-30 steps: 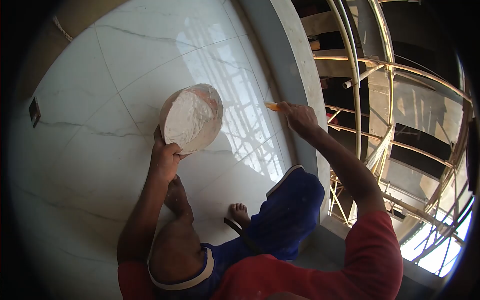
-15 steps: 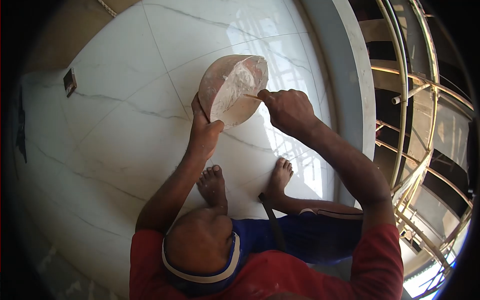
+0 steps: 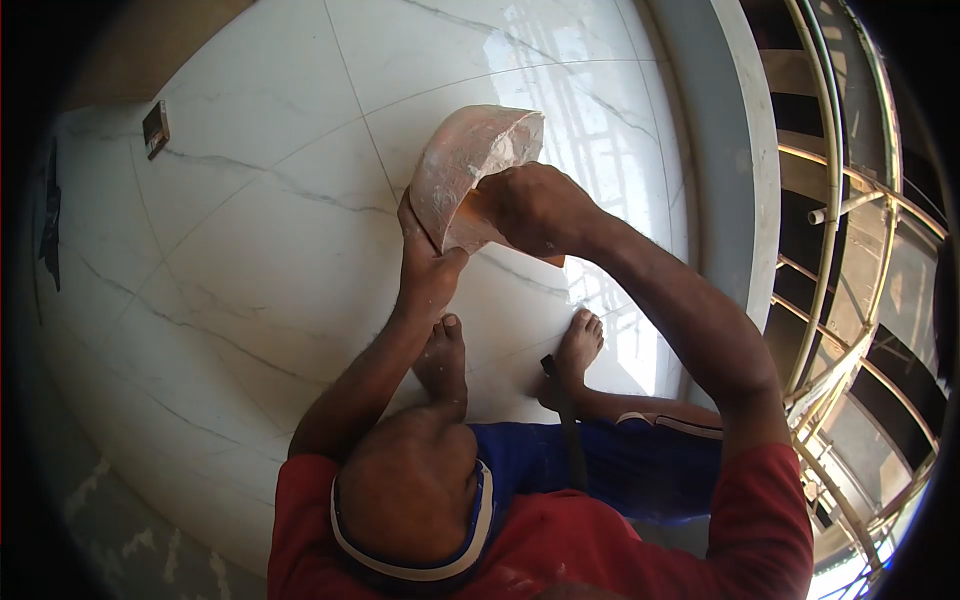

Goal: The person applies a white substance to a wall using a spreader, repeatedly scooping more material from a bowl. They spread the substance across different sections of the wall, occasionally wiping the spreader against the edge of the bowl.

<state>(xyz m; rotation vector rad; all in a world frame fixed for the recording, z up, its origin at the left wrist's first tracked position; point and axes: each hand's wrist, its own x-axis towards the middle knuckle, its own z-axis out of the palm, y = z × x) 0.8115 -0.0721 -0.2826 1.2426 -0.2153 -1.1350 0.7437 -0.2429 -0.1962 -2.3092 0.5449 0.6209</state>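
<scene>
A round, whitish-pink bowl (image 3: 450, 165) smeared with white paste is tilted on its side above the floor, its mouth toward the right. My left hand (image 3: 431, 270) grips its lower left rim, thumb on the near edge and fingers round the outside. Closed in front of the bowl's mouth, my right hand (image 3: 540, 212) holds a flat orange scraper (image 3: 553, 260). One corner of the scraper shows below that hand, and more orange shows inside the bowl. The hand hides most of the scraper and much of the paste.
Glossy white marbled tiles (image 3: 270, 250) cover the floor. A small dark box (image 3: 156, 130) lies at the upper left. My bare feet (image 3: 579, 345) are just below the bowl. At the right runs a grey ledge (image 3: 735, 180), with pole scaffolding (image 3: 835, 120) beyond it.
My right hand has moved left and turned over in front of the bowl's mouth, with the scraper now showing its flat face. The bowl has turned, showing less of its inside.
</scene>
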